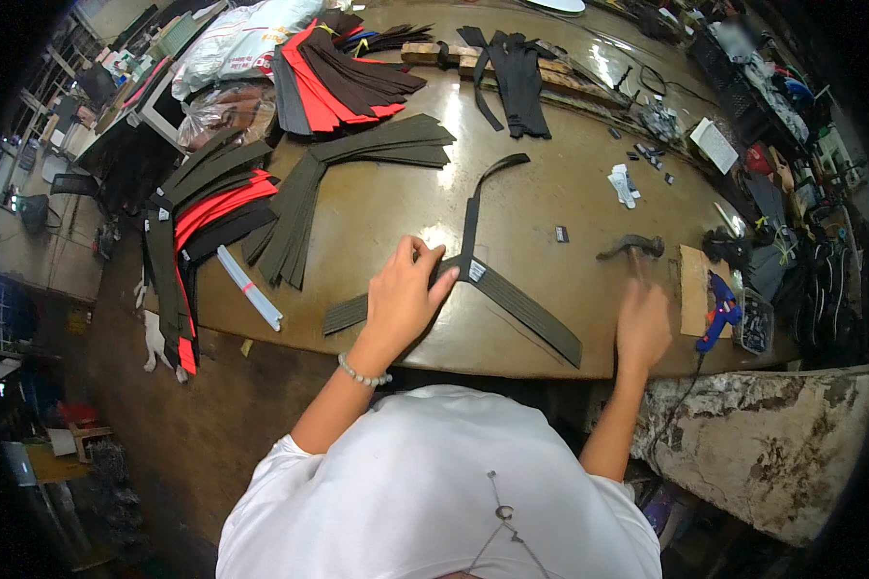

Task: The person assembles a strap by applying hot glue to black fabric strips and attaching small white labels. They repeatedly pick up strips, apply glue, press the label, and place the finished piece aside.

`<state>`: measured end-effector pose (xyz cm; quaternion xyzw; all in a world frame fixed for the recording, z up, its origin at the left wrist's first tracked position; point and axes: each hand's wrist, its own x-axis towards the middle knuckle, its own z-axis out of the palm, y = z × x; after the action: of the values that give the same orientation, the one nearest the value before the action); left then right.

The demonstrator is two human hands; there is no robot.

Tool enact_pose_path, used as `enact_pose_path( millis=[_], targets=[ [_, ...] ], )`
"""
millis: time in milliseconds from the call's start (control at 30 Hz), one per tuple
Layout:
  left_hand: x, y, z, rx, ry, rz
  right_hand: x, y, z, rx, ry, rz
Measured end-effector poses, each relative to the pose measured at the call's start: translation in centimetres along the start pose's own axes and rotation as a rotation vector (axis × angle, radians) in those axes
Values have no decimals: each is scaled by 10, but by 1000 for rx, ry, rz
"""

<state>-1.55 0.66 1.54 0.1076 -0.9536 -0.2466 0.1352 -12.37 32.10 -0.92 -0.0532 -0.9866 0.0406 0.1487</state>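
A black Y-shaped strap piece (526, 309) lies on the table in front of me, a small pale label at its joint. My left hand (403, 292) rests on its left arm close to the joint, thumb and fingers closed on the fabric. To the right, my right hand (644, 323) is blurred by motion and closed around the handle of what looks like a hammer. The dark hammer head (632, 246) points away from me, just above the tabletop or on it. A small dark tag (562, 234) lies between the strap piece and the hammer.
Bundles of dark green strips (304, 212) and red and brown strips (343, 82) are at the left. A blue glue gun (719, 314) sits on cardboard (693, 265) beside a clear box of small parts (755, 323). Black straps (517, 87) lie over wooden bars at the back.
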Motion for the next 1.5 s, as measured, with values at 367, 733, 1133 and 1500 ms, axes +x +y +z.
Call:
enact_pose_path(
  millis=[367,733,1133,1500],
  targets=[
    [18,10,12,-432,-328,254,3,-6,5,-110,54,-31],
    [87,-58,-203,-138,883,382,4,-5,9,-173,69,-49],
    [15,-322,-216,389,969,-302,7,-3,17,-215,136,-23],
    [165,-139,-87,-256,491,113,4,-13,8,-149,162,-28]
  ],
)
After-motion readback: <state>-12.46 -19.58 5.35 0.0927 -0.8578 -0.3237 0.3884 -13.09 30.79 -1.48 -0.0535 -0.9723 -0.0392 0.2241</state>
